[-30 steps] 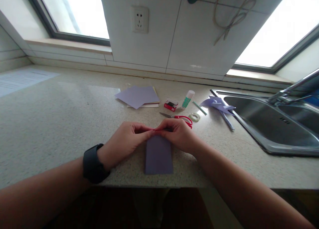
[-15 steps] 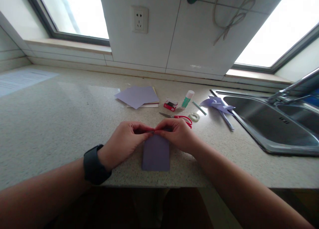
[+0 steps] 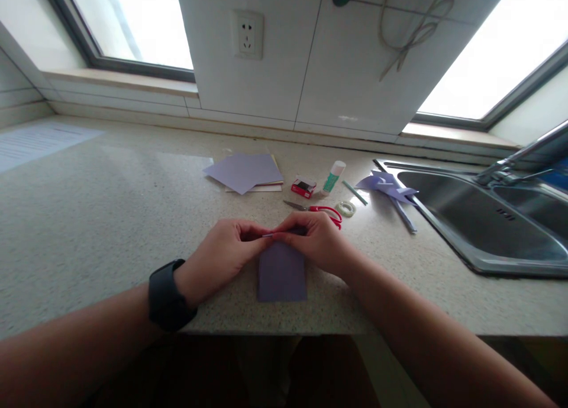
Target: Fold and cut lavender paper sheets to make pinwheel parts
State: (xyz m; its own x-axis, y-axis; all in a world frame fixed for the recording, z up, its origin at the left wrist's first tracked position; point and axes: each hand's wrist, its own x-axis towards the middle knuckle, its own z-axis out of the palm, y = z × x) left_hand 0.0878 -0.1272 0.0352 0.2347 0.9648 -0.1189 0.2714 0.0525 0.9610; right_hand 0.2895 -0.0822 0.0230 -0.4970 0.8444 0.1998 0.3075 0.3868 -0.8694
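A sheet of purple paper (image 3: 282, 275) lies near the counter's front edge, its far edge pinched between the fingers of both hands. My left hand (image 3: 226, 245), with a dark watch on the wrist, closes thumb and fingers on the left part of that edge. On the right part, my right hand (image 3: 313, 239) grips the same way, the fingertips of the two hands meeting. A thin pale strip of the edge shows at the left fingertips. Just beyond my right hand lie red-handled scissors (image 3: 317, 209) and a roll of clear tape (image 3: 345, 209).
Further back are stacked purple sheets (image 3: 248, 170), a small red and black box (image 3: 303, 187), a glue stick (image 3: 334, 178) and a green stick (image 3: 355, 193). A purple paper pinwheel (image 3: 387, 186) lies beside the steel sink (image 3: 465, 266). A printed sheet (image 3: 39, 142) rests far left.
The purple paper has shifted slightly to the right and away from me. My left fingertips have slid a little left, and a pale strip of edge now shows there.
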